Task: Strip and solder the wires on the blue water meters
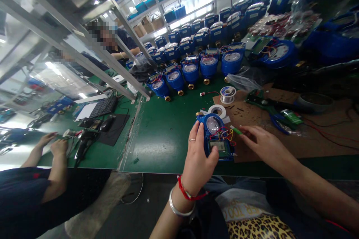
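Note:
A blue water meter (212, 124) lies in front of me at the table's front edge, with its round dial away from me. Its display (218, 146) faces up, and loose red and yellow wires (223, 133) spread between display and dial. My left hand (199, 153) grips the meter's left side, the thumb resting over the display's lower edge. To the right, my right hand (259, 142) pinches a small green and white stick (236, 130), its white end close to the wires. What kind of stick it is, I cannot make out.
Beyond the meter are a tape roll (217, 111) and a solder spool (227, 95). Green-handled tools (276, 114) lie right on a brown board (252, 150). Several blue meters (191, 73) stand in rows behind. At left, a co-worker's hands (57, 146) are near a scanner (84, 142).

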### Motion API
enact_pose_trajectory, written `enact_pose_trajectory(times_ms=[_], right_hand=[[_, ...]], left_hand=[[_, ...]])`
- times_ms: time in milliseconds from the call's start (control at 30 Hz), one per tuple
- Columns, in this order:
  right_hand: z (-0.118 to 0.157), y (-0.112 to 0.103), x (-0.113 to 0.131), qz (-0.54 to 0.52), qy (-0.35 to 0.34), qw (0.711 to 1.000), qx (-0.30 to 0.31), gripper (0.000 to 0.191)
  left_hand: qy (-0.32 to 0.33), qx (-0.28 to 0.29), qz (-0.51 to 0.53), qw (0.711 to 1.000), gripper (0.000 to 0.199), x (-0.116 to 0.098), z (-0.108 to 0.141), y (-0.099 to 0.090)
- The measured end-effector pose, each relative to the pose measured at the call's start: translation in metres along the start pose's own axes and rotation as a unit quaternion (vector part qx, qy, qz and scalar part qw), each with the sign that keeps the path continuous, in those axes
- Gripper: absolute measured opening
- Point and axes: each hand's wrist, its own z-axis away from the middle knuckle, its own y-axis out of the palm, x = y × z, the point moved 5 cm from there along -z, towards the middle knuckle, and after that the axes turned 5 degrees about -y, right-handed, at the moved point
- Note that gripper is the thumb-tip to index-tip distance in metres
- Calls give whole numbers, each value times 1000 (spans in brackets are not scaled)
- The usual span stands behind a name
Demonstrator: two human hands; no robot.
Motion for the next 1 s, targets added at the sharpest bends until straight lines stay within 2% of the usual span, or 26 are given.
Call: enact_pose_trajectory(times_ms=[67,167,300,433,600,733,867,933,1000], right_hand=[[0,-8,-6,-48,27,998,11,41],[2,-12,-7,-144,57,986,64,42],[9,-7,10,-317,85,936,130,45],[15,-2,30,-462,92,871,139,36],[26,10,40,-575,166,782,176,34],[28,16,51,-631,197,723,203,40],[29,22,65,-673,229,663,237,52],[31,25,71,-676,236,646,265,57],[34,28,75,-668,238,644,287,60]], left_hand=[[22,43,11,999,72,8,-10,-12],[59,111,12,992,72,19,-26,-29],[87,149,-17,985,74,24,-33,-38],[84,126,-59,987,72,17,-26,-38],[118,72,-109,984,63,-3,-14,-38],[168,51,-125,976,40,-20,-11,-34],[195,28,-121,973,21,-27,-14,-24],[200,8,-115,973,14,-28,-15,-21],[206,-7,-108,973,10,-27,-14,-20]])
